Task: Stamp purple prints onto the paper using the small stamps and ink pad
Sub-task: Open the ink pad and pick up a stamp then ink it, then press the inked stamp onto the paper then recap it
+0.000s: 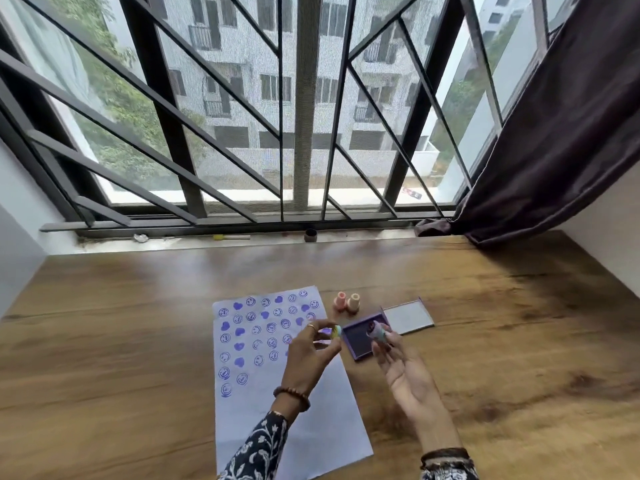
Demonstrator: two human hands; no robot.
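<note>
A white paper sheet (pixel 311 420) lies on the wooden table, its upper half covered with several purple smiley and heart prints. To its right sits the open purple ink pad (pixel 358 341) with its lid (pixel 408 318) folded back. My left hand (pixel 308 355) hovers over the paper's right edge, pinching a small yellow-green stamp (pixel 335 331). My right hand (pixel 401 368) holds a small teal stamp (pixel 378 332) above the ink pad, its inked face tilted up. Two more small stamps, a pink stamp (pixel 340 301) and a cream stamp (pixel 354 302), stand upright behind the pad.
The wooden table (pixel 502 341) stretches wide on both sides. A barred window with a sill (pixel 242 237) holding small items runs along the far edge. A dark curtain (pixel 554 150) hangs at the right, reaching the table's back corner.
</note>
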